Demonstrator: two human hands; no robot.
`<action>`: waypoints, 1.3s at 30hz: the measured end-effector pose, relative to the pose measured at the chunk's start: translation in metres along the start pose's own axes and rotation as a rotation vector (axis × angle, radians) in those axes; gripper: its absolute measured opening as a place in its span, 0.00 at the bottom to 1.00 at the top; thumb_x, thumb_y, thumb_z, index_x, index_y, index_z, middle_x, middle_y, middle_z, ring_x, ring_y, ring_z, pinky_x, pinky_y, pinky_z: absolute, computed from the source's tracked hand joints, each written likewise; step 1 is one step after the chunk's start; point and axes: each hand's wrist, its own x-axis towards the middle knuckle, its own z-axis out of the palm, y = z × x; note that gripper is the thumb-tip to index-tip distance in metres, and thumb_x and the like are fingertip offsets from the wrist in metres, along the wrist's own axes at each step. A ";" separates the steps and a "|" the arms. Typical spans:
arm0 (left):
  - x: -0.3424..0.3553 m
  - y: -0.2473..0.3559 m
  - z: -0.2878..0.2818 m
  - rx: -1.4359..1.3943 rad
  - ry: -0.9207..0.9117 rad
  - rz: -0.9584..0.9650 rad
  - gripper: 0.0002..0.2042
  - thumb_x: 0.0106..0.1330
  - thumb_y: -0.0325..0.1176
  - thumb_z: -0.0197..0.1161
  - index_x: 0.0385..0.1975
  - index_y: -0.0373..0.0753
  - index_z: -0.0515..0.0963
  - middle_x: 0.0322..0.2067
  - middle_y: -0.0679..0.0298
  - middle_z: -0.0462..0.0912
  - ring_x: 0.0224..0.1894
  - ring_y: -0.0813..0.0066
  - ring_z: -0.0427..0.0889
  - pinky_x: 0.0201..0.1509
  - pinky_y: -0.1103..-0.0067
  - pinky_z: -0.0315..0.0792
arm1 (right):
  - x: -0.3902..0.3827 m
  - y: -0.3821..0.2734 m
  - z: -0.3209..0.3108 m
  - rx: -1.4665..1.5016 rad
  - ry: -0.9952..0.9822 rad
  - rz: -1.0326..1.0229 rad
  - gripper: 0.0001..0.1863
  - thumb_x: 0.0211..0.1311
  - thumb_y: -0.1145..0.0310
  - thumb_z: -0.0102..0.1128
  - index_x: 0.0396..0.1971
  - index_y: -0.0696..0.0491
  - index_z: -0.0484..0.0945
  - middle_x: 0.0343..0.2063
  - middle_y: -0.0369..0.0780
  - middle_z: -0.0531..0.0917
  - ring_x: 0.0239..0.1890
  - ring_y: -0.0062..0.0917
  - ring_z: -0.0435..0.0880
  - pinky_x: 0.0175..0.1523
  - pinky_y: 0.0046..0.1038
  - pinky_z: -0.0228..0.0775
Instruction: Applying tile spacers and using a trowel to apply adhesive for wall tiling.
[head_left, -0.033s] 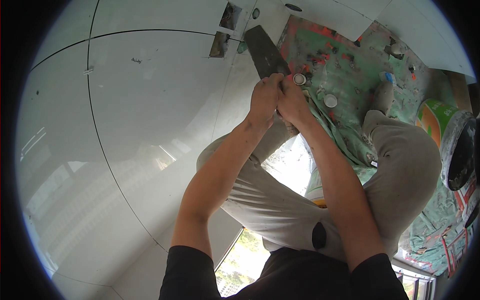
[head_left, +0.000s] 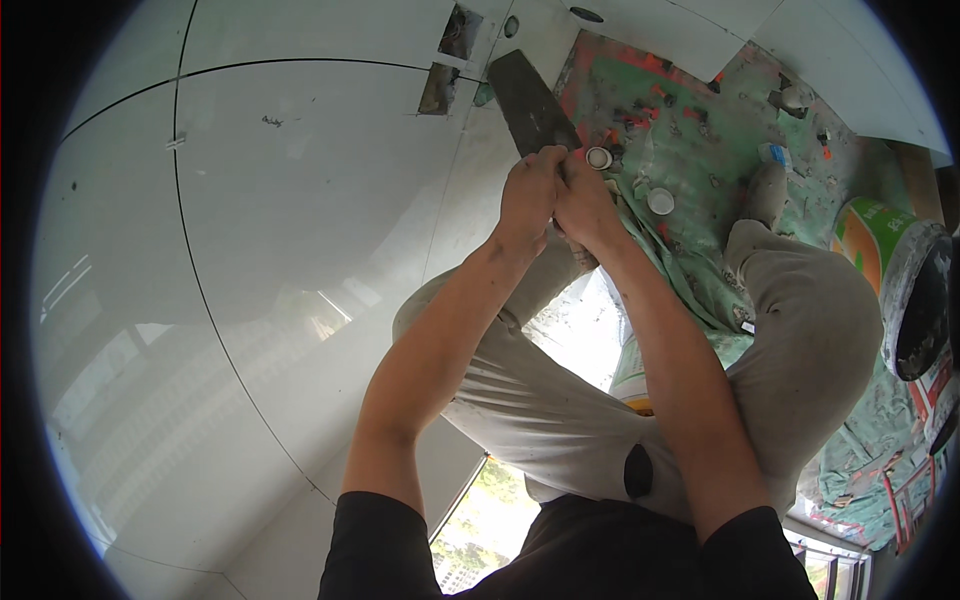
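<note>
My left hand (head_left: 530, 195) and my right hand (head_left: 586, 205) meet side by side in front of me, fingers closed and thumbs close together. They are at the near end of a long dark grey flat slab (head_left: 535, 105), which slants away beyond them toward the wall's base. Their backs hide the slab's near end and whatever the fingers hold. Just right of my right hand's fingers stands a small round white container (head_left: 598, 158), seen from above. A white round lid (head_left: 661, 201) lies farther right.
A stained green sheet (head_left: 690, 160) covers the floor, scattered with orange-red clips (head_left: 657, 92). On my left rises a glossy white tiled wall (head_left: 300, 200) with rectangular cut-outs (head_left: 438, 90). A green and orange bucket (head_left: 868, 235) is beside my right knee.
</note>
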 end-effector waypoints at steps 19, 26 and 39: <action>0.020 0.004 0.008 0.191 -0.194 0.092 0.23 0.78 0.51 0.65 0.38 0.31 0.80 0.32 0.58 0.83 0.33 0.68 0.86 0.41 0.70 0.83 | 0.010 0.004 -0.034 0.036 -0.016 0.111 0.23 0.80 0.57 0.57 0.38 0.67 0.80 0.22 0.46 0.84 0.16 0.32 0.83 0.24 0.36 0.74; -0.008 0.054 0.028 0.718 -0.258 0.454 0.26 0.79 0.53 0.63 0.49 0.28 0.83 0.41 0.50 0.89 0.40 0.57 0.91 0.46 0.63 0.84 | -0.012 -0.039 -0.061 0.178 0.309 0.153 0.19 0.78 0.57 0.60 0.35 0.60 0.78 0.23 0.39 0.81 0.17 0.24 0.78 0.22 0.31 0.70; 0.112 0.061 -0.058 2.460 0.556 1.015 0.34 0.80 0.41 0.51 0.80 0.26 0.63 0.84 0.50 0.59 0.88 0.58 0.49 0.92 0.60 0.34 | -0.105 -0.148 -0.131 0.063 0.088 0.316 0.18 0.75 0.53 0.70 0.38 0.52 0.76 0.23 0.32 0.76 0.16 0.18 0.74 0.21 0.26 0.68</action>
